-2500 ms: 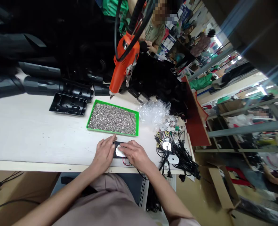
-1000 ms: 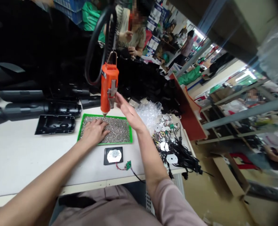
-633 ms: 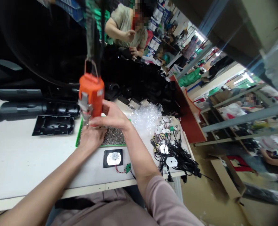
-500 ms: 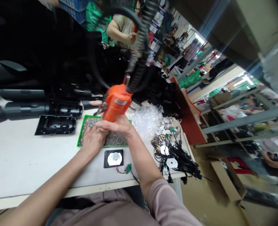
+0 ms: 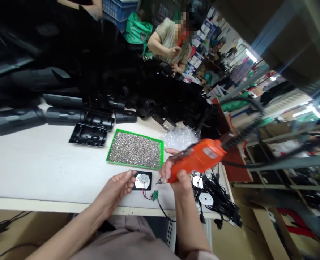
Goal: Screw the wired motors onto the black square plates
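My right hand (image 5: 176,177) is wrapped round an orange electric screwdriver (image 5: 197,160), tilted with its bit pointing left. The bit's tip is just right of a small black square housing (image 5: 149,186) that lies on the table. On that housing sits a white plate with a round grey part, wired to a small green circuit board (image 5: 155,195). My left hand (image 5: 119,186) is closed at the housing's left edge, thumb and forefinger pinched together; what they hold, if anything, is too small to make out. Behind the housing lies a green tray (image 5: 162,153) full of small metal screws.
Black plastic shells (image 5: 88,135) lie at the left and are heaped at the back. Clear plastic bags (image 5: 180,139) rest behind the screwdriver. Black cables (image 5: 216,195) and white plates crowd the table's right end. Across the heap, a co-worker (image 5: 167,39) holds an orange tool.
Both hands have left the screw tray. My right hand has swung the screwdriver rightward and tilted it, bringing it near the housing. My left hand has come down to the housing's edge.
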`<control>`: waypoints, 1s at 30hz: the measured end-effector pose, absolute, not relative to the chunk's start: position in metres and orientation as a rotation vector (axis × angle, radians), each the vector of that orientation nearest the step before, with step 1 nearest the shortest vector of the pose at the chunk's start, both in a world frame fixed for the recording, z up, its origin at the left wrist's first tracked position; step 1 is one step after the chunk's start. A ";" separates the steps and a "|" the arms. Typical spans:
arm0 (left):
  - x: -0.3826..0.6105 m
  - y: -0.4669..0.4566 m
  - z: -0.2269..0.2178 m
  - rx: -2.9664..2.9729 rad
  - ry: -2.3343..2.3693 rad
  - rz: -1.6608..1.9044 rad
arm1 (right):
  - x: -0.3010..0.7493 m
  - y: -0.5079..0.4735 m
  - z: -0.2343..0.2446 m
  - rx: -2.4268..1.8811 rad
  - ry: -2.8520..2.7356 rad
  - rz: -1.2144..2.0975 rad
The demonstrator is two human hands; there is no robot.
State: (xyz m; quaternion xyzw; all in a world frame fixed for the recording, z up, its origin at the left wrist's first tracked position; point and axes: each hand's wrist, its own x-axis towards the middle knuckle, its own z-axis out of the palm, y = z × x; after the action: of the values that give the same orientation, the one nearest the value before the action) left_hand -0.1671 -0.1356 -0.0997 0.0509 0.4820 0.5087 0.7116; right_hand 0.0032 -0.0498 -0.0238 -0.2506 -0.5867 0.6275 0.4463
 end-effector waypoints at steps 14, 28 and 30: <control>-0.141 -0.155 -0.111 -0.174 0.896 1.077 | -0.057 -0.091 -0.043 -0.571 -1.273 1.307; -0.137 -0.155 -0.103 0.267 1.130 0.968 | -0.042 -0.094 -0.034 -0.511 -1.282 1.346; -0.140 -0.157 -0.103 0.399 1.178 0.943 | -0.037 -0.093 -0.030 -0.509 -1.278 1.325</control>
State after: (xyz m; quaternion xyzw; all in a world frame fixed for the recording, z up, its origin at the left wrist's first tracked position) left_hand -0.1397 -0.1566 -0.1033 0.1800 0.5312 0.4249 0.7105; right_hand -0.0372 -0.0929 -0.0297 -0.2176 -0.5463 0.5663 0.5776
